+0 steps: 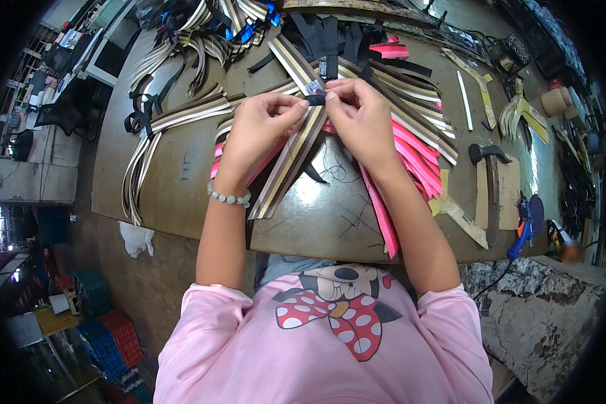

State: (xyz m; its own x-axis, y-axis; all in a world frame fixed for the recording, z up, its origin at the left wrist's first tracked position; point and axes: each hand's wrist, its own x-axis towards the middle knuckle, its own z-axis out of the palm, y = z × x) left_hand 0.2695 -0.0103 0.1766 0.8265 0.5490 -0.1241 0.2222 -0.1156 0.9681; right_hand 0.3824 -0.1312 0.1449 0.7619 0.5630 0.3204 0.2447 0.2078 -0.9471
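Left hand [256,130] pinching small black fabric band [315,99] left of tan-and-brown striped woven strap [286,174], right hand [365,122] pinching it right of strap, band sitting between them at strap's upper end.

And here come both arms, reaching forward and converging: the bare left forearm [222,239] runs almost straight up, the bare right forearm [417,232] slants inward. The bare left hand [259,128] turns toward the centre, thumb pressed to its bent fingers [284,100]. Opposite, the bare right hand [365,124] mirrors that pinch, fingers curled, thumb angled up-left, the fingertips of both hands drawn close together!
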